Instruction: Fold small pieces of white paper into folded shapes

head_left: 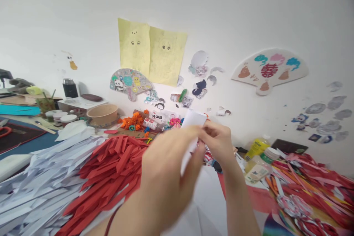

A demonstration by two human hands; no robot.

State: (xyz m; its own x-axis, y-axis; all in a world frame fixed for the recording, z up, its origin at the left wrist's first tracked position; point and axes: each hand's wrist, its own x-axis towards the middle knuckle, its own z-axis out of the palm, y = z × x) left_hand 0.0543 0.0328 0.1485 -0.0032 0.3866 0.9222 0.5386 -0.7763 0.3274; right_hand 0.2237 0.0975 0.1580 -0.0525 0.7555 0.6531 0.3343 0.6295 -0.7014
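Observation:
A small folded piece of white paper (193,118) is held up in front of me, between both hands. My left hand (168,167), slightly blurred, curls its fingers around the paper's left side and lower end. My right hand (218,138) pinches the paper at its right edge. Part of the paper is hidden behind my fingers. Below them lies a larger white sheet (206,195). To the left are a heap of folded red paper strips (116,166) and a heap of white paper strips (52,177).
A tan bowl (103,115), small jars (68,119) and a black thermos (70,88) stand at the back left. On the right are a yellow bottle (257,147), a clear bottle (258,166) and tangled red and pink strips (318,180). The decorated wall (210,14) rises behind.

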